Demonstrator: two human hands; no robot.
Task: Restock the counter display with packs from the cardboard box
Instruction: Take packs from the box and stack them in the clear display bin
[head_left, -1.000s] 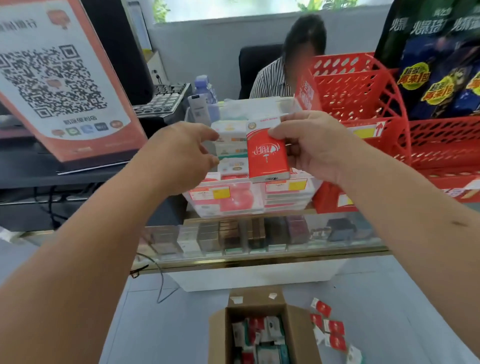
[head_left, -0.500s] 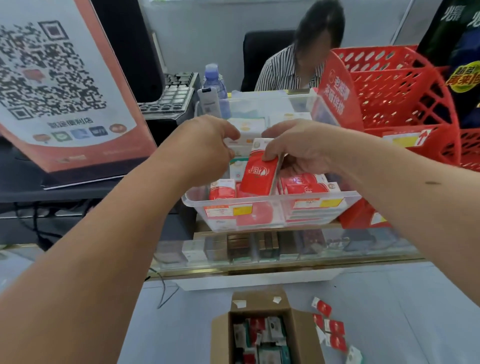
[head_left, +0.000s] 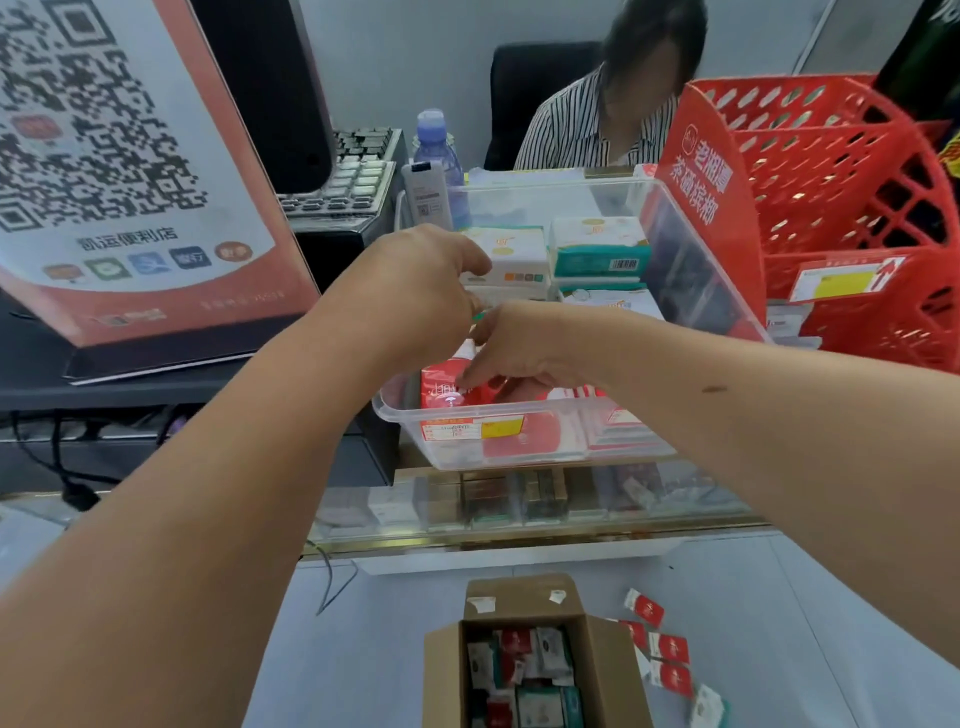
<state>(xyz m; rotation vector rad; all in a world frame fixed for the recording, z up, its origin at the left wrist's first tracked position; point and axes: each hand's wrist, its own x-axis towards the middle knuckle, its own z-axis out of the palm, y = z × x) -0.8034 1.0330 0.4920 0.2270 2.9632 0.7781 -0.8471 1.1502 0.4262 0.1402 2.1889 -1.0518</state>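
1. Fingers (head_left: 470, 382) of the right hand (head_left: 524, 348) are curling down onto the red pack (head_left: 447, 392), pressing it into the front left compartment of the clear plastic display bin (head_left: 467, 457); they look closed on its top edge, though the hand is hiding most of the contact.
2. Left hand (head_left: 421, 291) is hovering just behind and above, fingers loosely bent and holding nothing I can make out; whether it is touching the white tissue packs (head_left: 511, 254) behind it I cannot tell.
3. That pack is sitting upright, face toward the shopper, probably so its label is showing above the price tag (head_left: 472, 430) on the bin's front wall.
4. Directly under the right fingertips is where the pack is lying, with more red packs beside it to the right.
5. Below on the floor, the cardboard box (head_left: 530, 670) is standing open, still holding mixed packs, so restocking is appearing unfinished.
6. Several loose red packs (head_left: 670, 649) are lying just right of the box.
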